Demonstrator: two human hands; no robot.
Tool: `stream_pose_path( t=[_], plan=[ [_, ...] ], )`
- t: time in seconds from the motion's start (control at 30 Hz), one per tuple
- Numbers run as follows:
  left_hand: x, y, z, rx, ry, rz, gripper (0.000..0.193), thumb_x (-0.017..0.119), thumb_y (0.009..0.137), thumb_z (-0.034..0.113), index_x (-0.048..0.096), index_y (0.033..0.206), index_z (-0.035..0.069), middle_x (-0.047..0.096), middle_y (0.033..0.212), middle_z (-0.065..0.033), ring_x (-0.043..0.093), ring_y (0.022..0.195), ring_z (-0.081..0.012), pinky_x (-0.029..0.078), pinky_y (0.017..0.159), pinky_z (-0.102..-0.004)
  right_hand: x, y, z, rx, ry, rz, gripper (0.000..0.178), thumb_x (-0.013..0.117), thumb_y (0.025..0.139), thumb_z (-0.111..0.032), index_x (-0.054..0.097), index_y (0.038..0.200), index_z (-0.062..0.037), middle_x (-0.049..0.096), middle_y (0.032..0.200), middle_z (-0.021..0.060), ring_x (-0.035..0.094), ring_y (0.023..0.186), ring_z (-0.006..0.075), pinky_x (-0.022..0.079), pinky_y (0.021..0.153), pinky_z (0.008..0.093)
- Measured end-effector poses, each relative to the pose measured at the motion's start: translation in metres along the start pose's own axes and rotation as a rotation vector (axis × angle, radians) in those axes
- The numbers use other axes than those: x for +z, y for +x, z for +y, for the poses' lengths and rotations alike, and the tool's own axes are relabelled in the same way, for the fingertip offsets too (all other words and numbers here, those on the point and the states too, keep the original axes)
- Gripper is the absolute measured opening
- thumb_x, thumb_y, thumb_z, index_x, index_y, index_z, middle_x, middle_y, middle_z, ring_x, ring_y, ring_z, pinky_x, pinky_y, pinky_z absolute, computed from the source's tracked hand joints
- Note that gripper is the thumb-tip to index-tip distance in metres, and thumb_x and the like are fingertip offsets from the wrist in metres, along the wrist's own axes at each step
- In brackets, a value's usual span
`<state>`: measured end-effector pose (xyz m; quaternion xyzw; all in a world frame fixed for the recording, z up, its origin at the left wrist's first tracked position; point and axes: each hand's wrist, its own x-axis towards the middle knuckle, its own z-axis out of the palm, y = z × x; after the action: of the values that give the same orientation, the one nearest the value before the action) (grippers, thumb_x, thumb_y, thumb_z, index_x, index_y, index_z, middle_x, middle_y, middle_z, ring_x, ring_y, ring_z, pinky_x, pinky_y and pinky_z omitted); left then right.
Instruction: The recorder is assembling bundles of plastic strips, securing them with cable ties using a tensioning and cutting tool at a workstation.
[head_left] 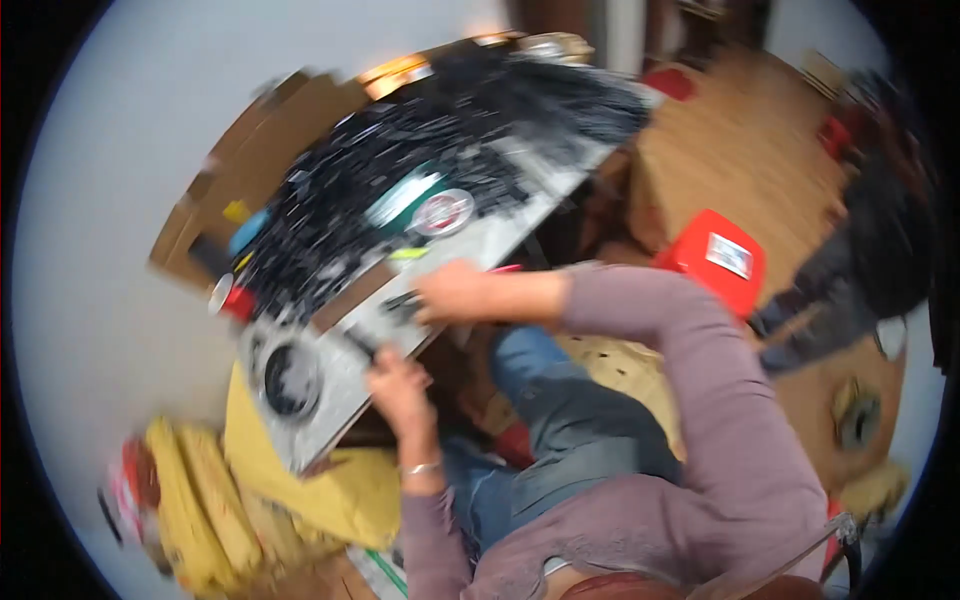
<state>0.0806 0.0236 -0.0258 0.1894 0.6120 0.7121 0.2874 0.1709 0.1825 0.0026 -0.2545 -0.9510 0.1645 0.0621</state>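
Note:
My left hand [399, 392] is at the table's near edge, fingers bent round a small dark strip [360, 345]. My right hand [447, 293] is a little farther off and to the right, curled. Small dark pieces [400, 305] show at its fingertips; blur hides whether it grips them. Past my hands lies a large heap of small black pieces [350, 165] on the grey table [490, 240]. A brown strip [352, 298] lies between the heap and my hands. To the left of my left hand is a round dark-centred dish [291, 380].
A round red-and-white tub [443, 212], a red cup [232, 298] and a cardboard sheet [240, 150] are on the table. Yellow sacks [205, 500] lie at lower left. A red bin [712, 262] stands right of the table. Another person [870, 240] is at far right.

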Motion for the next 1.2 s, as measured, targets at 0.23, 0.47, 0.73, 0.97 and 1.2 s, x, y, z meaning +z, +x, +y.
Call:
stream_pose_path(
  t=[0.23,0.47,0.73,0.97,1.2],
  plan=[
    [-0.015,-0.001,0.093,0.418,0.072,0.18,0.033,0.056,0.094,0.029,0.047,0.071,0.007,0.043,0.058,-0.0012,0.04,0.047,-0.0099,0.034,0.044,-0.0235,0.035,0.047,-0.013,-0.175,-0.08,0.425,0.058,0.069,0.07,-0.056,0.061,0.083,-0.0007,0.064,0.076,0.0154,0.066,0.072,0.0291,0.05,0.06,0.0401],
    [-0.052,0.002,0.134,0.538,-0.165,0.073,0.025,0.051,0.097,0.026,0.052,0.102,0.002,0.035,0.07,0.0006,0.036,0.058,-0.0095,0.032,0.051,-0.0234,0.033,0.017,-0.018,-0.323,-0.05,0.973,0.038,0.069,0.073,-0.042,0.056,0.076,-0.0062,0.053,0.072,0.0086,0.055,0.069,0.0284,0.043,0.059,0.0419],
    [-0.186,0.06,0.092,0.228,-0.692,0.075,0.036,0.056,0.092,0.028,0.031,0.07,0.015,0.025,0.065,0.0027,0.029,0.057,-0.0116,0.026,0.054,-0.0253,0.092,-0.145,-0.075,-0.14,1.492,-0.195,0.035,0.061,0.088,-0.025,0.055,0.114,-0.0013,0.06,0.08,0.0067,0.061,0.066,0.0172,0.052,0.055,0.031],
    [-0.118,-0.024,-0.045,-0.419,-0.97,0.105,0.045,0.056,0.09,0.045,0.056,0.087,0.0,0.054,0.076,-0.0064,0.052,0.083,-0.0221,0.045,0.083,-0.0375,0.073,-0.166,-0.026,0.495,1.891,0.434,0.022,0.063,0.087,-0.024,0.061,0.096,-0.0044,0.058,0.077,0.0018,0.059,0.056,0.0114,0.051,0.047,0.0242],
    [-0.003,-0.104,-0.028,-0.367,-0.022,-0.539,0.054,0.05,0.092,0.049,0.056,0.112,0.0,0.063,0.093,-0.0089,0.06,0.086,-0.0202,0.051,0.073,-0.0335,0.088,-0.147,-0.002,0.255,1.115,0.725,0.02,0.062,0.083,-0.021,0.058,0.085,-0.0014,0.058,0.076,0.0084,0.06,0.06,0.0201,0.047,0.05,0.03]
  ],
)
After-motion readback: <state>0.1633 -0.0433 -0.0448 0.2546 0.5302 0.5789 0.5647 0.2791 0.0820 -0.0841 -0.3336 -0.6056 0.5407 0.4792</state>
